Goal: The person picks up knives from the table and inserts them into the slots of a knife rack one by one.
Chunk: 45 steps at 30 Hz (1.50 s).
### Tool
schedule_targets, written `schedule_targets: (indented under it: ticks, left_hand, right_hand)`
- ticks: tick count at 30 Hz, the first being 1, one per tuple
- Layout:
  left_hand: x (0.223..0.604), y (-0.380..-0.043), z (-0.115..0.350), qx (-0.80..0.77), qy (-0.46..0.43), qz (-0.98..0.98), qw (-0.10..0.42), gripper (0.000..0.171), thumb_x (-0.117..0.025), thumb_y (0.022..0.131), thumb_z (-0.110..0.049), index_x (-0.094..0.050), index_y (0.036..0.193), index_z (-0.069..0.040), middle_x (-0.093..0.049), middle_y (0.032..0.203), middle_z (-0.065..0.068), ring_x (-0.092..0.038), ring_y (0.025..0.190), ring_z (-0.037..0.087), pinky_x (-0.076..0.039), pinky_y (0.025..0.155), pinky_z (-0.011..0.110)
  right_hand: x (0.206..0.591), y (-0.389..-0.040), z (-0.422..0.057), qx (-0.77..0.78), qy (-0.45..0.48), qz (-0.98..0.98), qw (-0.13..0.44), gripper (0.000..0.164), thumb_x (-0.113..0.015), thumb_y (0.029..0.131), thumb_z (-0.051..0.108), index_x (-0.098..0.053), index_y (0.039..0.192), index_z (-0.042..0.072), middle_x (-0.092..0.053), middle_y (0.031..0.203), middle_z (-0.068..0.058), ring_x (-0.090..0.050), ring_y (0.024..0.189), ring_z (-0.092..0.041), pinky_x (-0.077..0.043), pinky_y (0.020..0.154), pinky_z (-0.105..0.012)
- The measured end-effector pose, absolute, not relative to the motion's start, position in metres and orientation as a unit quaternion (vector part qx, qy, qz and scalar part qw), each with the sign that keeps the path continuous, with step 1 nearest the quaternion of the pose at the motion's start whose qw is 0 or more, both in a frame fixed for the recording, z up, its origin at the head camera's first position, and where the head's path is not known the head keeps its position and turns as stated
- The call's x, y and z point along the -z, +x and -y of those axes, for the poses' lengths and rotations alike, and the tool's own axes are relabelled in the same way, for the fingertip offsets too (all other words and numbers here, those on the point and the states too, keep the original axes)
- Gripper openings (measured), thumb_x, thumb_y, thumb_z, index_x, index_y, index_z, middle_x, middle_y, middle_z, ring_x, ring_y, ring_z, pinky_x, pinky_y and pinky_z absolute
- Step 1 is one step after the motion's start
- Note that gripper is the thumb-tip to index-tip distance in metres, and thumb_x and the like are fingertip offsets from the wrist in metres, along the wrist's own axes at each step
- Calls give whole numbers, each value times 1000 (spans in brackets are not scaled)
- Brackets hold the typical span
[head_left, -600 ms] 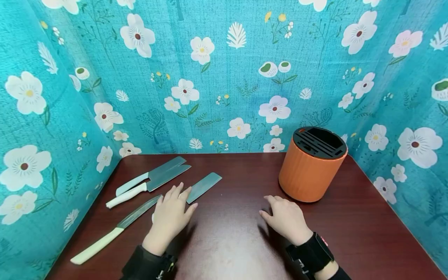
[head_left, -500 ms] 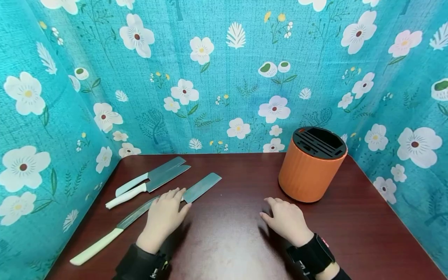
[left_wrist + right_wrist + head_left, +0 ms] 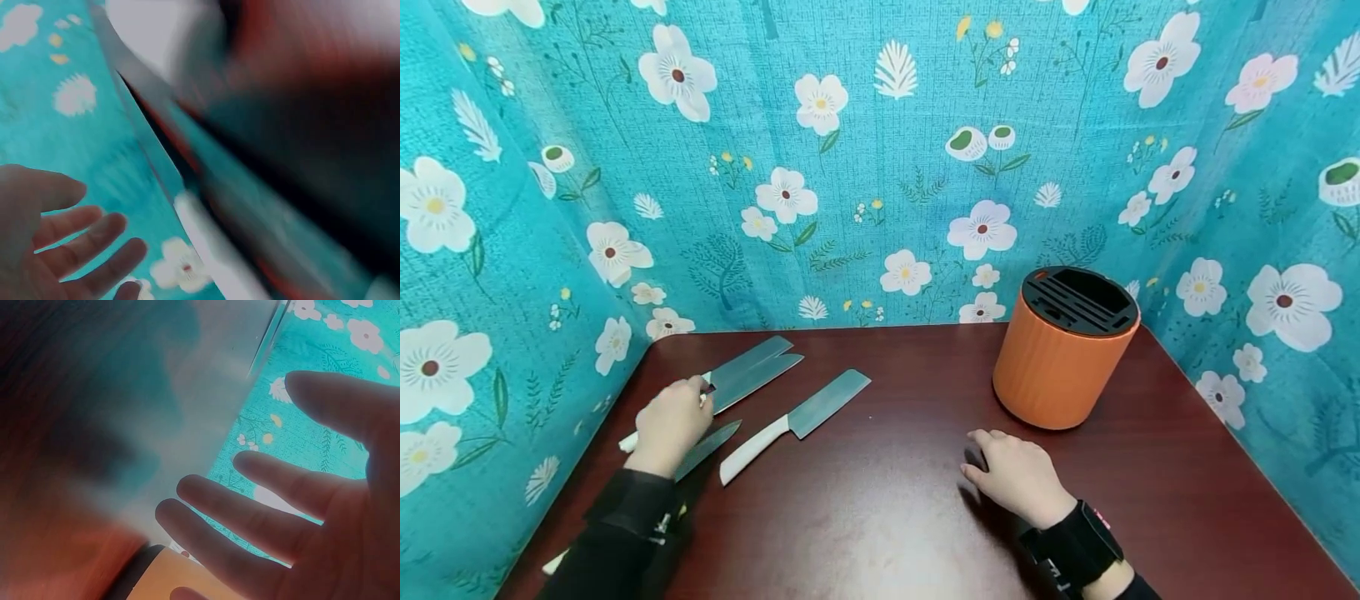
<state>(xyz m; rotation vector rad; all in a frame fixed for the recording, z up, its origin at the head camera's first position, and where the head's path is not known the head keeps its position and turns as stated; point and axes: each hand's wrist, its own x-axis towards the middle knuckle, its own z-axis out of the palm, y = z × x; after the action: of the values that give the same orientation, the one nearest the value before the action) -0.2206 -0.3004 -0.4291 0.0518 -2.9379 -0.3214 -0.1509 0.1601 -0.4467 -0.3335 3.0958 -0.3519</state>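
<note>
My left hand (image 3: 672, 421) hovers over the handles of two kitchen knives lying side by side at the back left, one with a broad blade (image 3: 747, 358) and one with a pointed blade (image 3: 763, 382). Its fingers (image 3: 100, 240) are relaxed and spread in the left wrist view, apart from a white knife handle (image 3: 215, 247). A third, slimmer knife (image 3: 706, 450) passes beneath my left forearm, its handle mostly hidden. To the right lies a white-handled cleaver (image 3: 827, 404). My right hand (image 3: 1018, 475) stays over the table, fingers loosely bent and holding nothing, in front of an orange knife block (image 3: 1060, 371).
The block has a black slotted top (image 3: 1078, 302) and stands at the back right. A dark red-brown table (image 3: 880, 500) bears everything. Blue flowered cloth (image 3: 865, 167) encloses the table at the back and both sides.
My left hand has moved left and away from the cleaver, uncovering its white handle, to over the two knife handles. The right hand has hardly moved. The head view has shifted slightly.
</note>
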Motion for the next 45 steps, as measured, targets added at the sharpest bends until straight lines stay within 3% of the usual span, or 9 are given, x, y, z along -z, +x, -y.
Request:
schedule_targets:
  ticks: [5, 9, 14, 22, 31, 38, 42, 45]
  left_hand:
    - [428, -246, 336, 97, 50, 992, 65, 30, -57, 95, -13, -62, 120, 4, -63, 108, 29, -63, 94, 49, -51, 67, 65]
    - [431, -258, 361, 106, 49, 993, 25, 33, -57, 96, -12, -60, 123, 6, -59, 117, 33, -59, 103, 52, -49, 74, 67]
    - [442, -265, 382, 115, 43, 992, 7, 33, -61, 95, -10, -62, 122, 8, -60, 117, 35, -59, 102, 51, -48, 73, 65]
    - [450, -263, 397, 100, 77, 992, -21, 39, -70, 91, -14, -60, 121, 10, -61, 117, 37, -59, 100, 54, -48, 74, 65]
    - [461, -260, 408, 123, 75, 990, 10, 37, -65, 94, -9, -54, 120, 15, -54, 107, 40, -53, 97, 54, -45, 75, 61]
    - [442, -263, 403, 177, 77, 978, 79, 29, -60, 97, -4, -49, 113, 17, -52, 103, 45, -49, 96, 60, -42, 83, 67]
    - [423, -269, 392, 222, 85, 965, 111, 35, -55, 102, -10, -50, 126, 16, -50, 119, 45, -45, 110, 63, -34, 99, 70]
    - [405, -275, 377, 293, 128, 940, 120, 45, -48, 107, -21, -50, 141, 8, -44, 141, 41, -36, 130, 60, -29, 109, 68]
  right_hand:
    - [444, -150, -161, 114, -103, -988, 11, 43, -77, 88, 39, -70, 121, 13, -75, 112, -6, -72, 97, -22, -59, 78, -46]
    - [444, -150, -161, 123, -104, -987, 21, 44, -77, 88, 38, -70, 123, 13, -74, 115, -6, -72, 101, -22, -59, 81, -46]
    - [444, -149, -159, 128, -106, -986, 25, 45, -77, 88, 38, -70, 124, 14, -74, 117, -6, -72, 103, -22, -59, 81, -45]
    - [442, -148, -163, 126, -104, -987, 10, 43, -79, 86, 38, -71, 121, 15, -75, 108, -2, -70, 92, -16, -57, 72, -40]
    - [442, -148, -169, 137, -99, -985, 21, 53, -79, 86, 37, -65, 131, 15, -74, 102, -1, -69, 87, -14, -55, 68, -38]
    - [436, -145, -170, 163, -92, -982, 22, 58, -79, 87, 36, -59, 138, 17, -75, 106, 0, -71, 92, -13, -56, 70, -37]
    - [436, -144, -172, 173, -91, -980, 27, 59, -78, 87, 35, -59, 139, 17, -76, 108, 0, -72, 94, -13, -57, 72, -39]
    - [438, -144, -174, 181, -87, -979, 35, 60, -78, 88, 36, -58, 141, 18, -75, 110, 0, -72, 96, -13, -57, 74, -40]
